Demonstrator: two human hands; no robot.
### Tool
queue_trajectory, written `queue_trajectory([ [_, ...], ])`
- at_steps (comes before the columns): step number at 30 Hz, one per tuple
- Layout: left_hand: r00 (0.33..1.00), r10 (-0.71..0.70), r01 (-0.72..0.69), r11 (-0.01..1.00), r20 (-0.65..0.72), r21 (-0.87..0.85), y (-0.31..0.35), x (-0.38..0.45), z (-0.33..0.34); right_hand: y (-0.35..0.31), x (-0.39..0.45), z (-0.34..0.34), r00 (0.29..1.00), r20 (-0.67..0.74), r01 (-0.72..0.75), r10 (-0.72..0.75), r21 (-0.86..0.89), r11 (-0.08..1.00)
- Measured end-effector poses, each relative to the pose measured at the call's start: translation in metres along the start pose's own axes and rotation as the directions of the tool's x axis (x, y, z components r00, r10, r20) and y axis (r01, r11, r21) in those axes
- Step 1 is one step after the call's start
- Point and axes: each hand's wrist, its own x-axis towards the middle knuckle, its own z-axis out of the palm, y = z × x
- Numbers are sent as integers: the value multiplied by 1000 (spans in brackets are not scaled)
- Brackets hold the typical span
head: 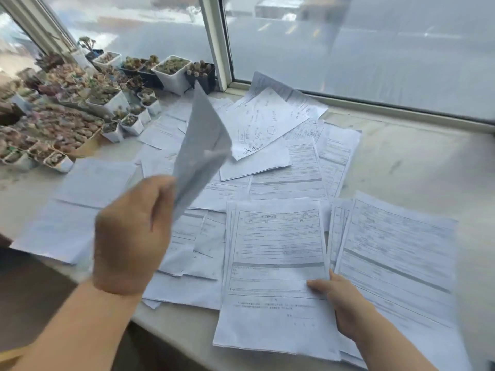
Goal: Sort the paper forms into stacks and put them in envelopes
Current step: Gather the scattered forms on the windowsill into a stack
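Many white printed forms lie scattered over a pale stone windowsill (401, 156). My left hand (131, 236) grips one sheet (201, 145) by its lower edge and holds it up in the air, bent and blurred. A neat stack of forms (276, 263) lies near the front edge. My right hand (340, 298) holds this stack at its right edge, thumb on the top sheet. A second stack (396, 258) lies just right of it. A loose pile of mixed forms (273, 140) covers the middle. No envelope is recognisable.
Several small pots of succulents (80, 103) crowd the left end of the sill, up to the window frame (217, 44). Blank sheets (80, 210) lie at the left front. Bare sill shows at the right. The front edge drops off below my arms.
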Motion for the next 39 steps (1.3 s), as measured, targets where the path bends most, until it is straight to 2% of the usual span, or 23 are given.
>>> queue_trajectory([
  [1, 988, 131, -127, 990, 75, -53, 32, -11, 13, 1, 2, -2, 1000, -17, -3, 3, 4, 1000],
  [2, 960, 204, -182, 975, 193, -129, 49, -31, 32, 4, 5, -5, 1000, -28, -7, 7, 9, 1000],
  [5, 853, 307, -227, 946, 423, -231, 54, -95, 86, 7, 11, -6, 997, -66, -46, 47, 23, 999],
  [8, 680, 382, -260, 924, 626, -281, 65, -149, 113, 4, 14, -9, 999, -17, -27, 29, 116, 993],
  [11, 631, 423, -335, 905, 650, -264, 71, -183, 121, 0, 14, -20, 995, 73, -85, 63, 360, 929],
  [13, 634, 434, -321, 901, 641, -292, 72, -193, 117, 2, 15, -20, 988, 146, -102, 57, 317, 943],
  [14, 654, 435, -305, 900, 619, -310, 71, -193, 114, 5, 17, -21, 992, 117, -77, 54, 209, 975],
  [16, 738, 341, -194, 934, 582, -301, 61, -182, 107, 4, 15, -21, 998, 55, -4, 4, -4, 1000],
  [17, 794, 211, -84, 967, 571, -241, 54, -171, 105, 0, 12, -22, 997, 73, 33, -30, -47, 998],
  [18, 828, 23, 73, 986, 560, -148, 42, -159, 104, -4, 8, -24, 995, 88, 60, -55, -54, 997],
  [19, 801, -225, 310, 949, 555, -61, 32, -144, 102, -9, 4, -28, 989, 120, 94, -91, -23, 995],
  [20, 654, -456, 594, 803, 604, -37, 24, -127, 99, -15, 0, -32, 978, 155, 136, -137, 19, 991],
  [21, 461, -562, 823, 561, 687, -95, 21, -106, 95, -19, -3, -36, 962, 199, 177, -187, 70, 982],
  [22, 320, -505, 937, 292, 801, -191, 19, -91, 91, -26, -7, -39, 942, 240, 219, -236, 98, 971],
  [23, 264, -429, 964, 126, 864, -232, 16, -78, 87, -34, -10, -41, 915, 278, 277, -291, 91, 957],
  [24, 289, -379, 957, 120, 879, -263, 17, -65, 84, -45, -17, -38, 893, 286, 353, -348, 37, 935],
  [26, 457, -399, 888, 260, 795, -380, 22, -44, 80, -68, -25, -31, 844, 250, 510, -475, -99, 854],
  [27, 535, -423, 844, 286, 731, -453, 24, -36, 78, -77, -28, -26, 818, 222, 566, -531, -141, 813],
  [29, 612, -437, 786, 247, 660, -566, 23, -27, 77, -92, -33, -13, 767, 200, 641, -609, -195, 743],
  [31, 614, -448, 782, 233, 650, -578, 21, -26, 77, -97, -30, -5, 737, 233, 675, -634, -225, 703],
  [35, 587, -461, 810, 323, 665, -490, 12, -35, 85, -86, -12, 1, 741, 295, 665, -603, -197, 721],
  [37, 576, -451, 817, 347, 682, -460, 18, -39, 93, -75, -1, 3, 769, 234, 638, -595, -209, 741],
  [39, 570, -523, 819, 428, 634, -383, 29, -41, 101, -66, 6, 6, 778, 140, 624, -612, -273, 732],
])
